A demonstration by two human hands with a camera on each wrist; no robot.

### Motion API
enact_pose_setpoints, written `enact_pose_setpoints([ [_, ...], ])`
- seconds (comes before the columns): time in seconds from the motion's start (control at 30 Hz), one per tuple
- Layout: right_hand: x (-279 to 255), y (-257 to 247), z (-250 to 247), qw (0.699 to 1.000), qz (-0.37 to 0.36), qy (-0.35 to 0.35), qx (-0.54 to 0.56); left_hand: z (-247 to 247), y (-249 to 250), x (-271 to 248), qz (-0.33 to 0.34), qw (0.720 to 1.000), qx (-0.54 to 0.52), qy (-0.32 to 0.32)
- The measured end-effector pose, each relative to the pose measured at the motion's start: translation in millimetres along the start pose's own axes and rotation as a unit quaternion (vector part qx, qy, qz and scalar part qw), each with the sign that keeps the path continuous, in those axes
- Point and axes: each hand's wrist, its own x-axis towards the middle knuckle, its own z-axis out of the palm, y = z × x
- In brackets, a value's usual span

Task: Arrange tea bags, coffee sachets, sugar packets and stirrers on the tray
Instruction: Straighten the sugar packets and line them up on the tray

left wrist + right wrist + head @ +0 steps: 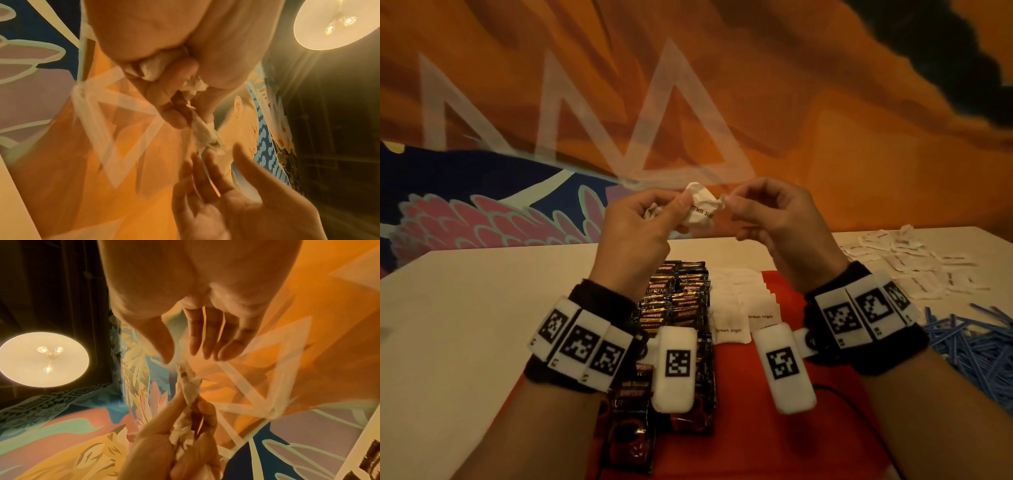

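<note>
My left hand (681,209) is raised above the table and grips a crumpled wad of white brown sugar packets (698,209); the left wrist view shows the paper bunched in the left hand's curled fingers (168,91). A twisted end of the wad (187,386) sticks out toward my right hand (732,205). The right hand's thumb and fingers (197,337) are straight and slightly apart around that end, with no firm pinch showing. Below lies the red tray (774,394), with rows of dark coffee sachets (678,301) and flat sugar packets (739,308) on it.
On the pale table (482,308), a loose heap of white sugar packets (911,263) lies at the far right. A pile of blue stirrers (969,342) lies nearer, at the right edge. A painted wall rises behind the table. No tea bags show.
</note>
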Motion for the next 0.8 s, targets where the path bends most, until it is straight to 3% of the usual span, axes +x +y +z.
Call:
enact_pose_setpoints([
  [0.07,-2,2,3,0.999,-0.009,-0.033,-0.003,5,-1,-2,0.013,1.0,0.008,-0.003],
  [0.17,-3,2,8,0.999,-0.016,-0.031,-0.027,9,-3,-4,0.042,0.999,0.004,0.008],
  [0.3,-1,5,4,0.999,0.04,0.009,-0.019,6,-5,0,0.068,0.996,-0.014,0.059],
  [0.4,1,5,0,0.998,0.024,0.061,0.0,4,-6,2,0.072,0.994,-0.022,0.076],
  [0.57,-4,4,12,0.999,0.021,-0.021,0.043,10,-9,-1,0.07,0.996,-0.011,0.048],
  [0.7,-5,8,18,1.0,0.007,0.002,0.02,13,-9,-2,0.04,0.999,-0.023,0.028],
  [0.8,-6,9,16,0.999,-0.016,-0.011,-0.036,14,-10,-3,0.074,0.997,0.013,0.023],
])
